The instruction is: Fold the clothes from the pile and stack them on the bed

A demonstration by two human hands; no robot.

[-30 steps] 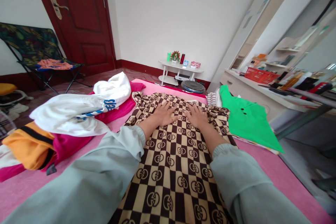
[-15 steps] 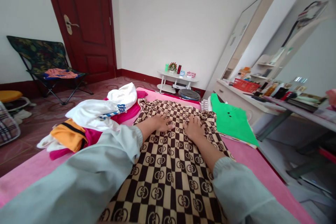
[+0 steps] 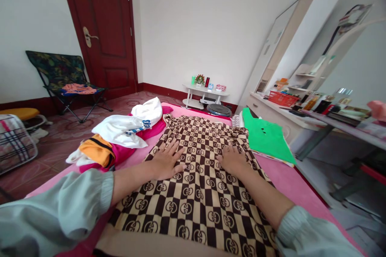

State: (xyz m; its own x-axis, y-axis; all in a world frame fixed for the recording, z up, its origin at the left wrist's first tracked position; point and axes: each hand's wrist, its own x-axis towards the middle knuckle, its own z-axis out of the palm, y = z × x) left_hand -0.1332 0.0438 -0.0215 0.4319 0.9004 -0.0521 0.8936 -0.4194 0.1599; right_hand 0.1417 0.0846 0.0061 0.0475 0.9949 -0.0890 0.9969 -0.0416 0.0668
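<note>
A brown and beige checked garment (image 3: pixel 199 180) with round printed motifs lies spread out on the pink bed cover (image 3: pixel 280 176). Its far end is gathered and ruffled at both corners. My left hand (image 3: pixel 167 161) rests flat on its left side, fingers spread. On the right side of the same cloth lies my right hand (image 3: pixel 232 160), palm down, fingers extended. Neither hand grips anything. Left of the garment is a loose pile: a white top (image 3: pixel 123 128) with blue lettering, an orange piece (image 3: pixel 98 150) and magenta cloth (image 3: pixel 123 152). A green garment (image 3: pixel 268 136) lies flat at the right.
A dressing table with a red basket (image 3: pixel 282 98) and bottles stands along the right. A low white shelf (image 3: pixel 205 89) is against the far wall. At the left are a folding chair (image 3: pixel 72 76) with cloth on it, a yellow stool (image 3: pixel 19 113) and a dark red door (image 3: pixel 102 28).
Both hands have slid back toward me over the checked garment, and the left has also moved left. More of the garment's near edge shows. The camera view has shifted slightly.
</note>
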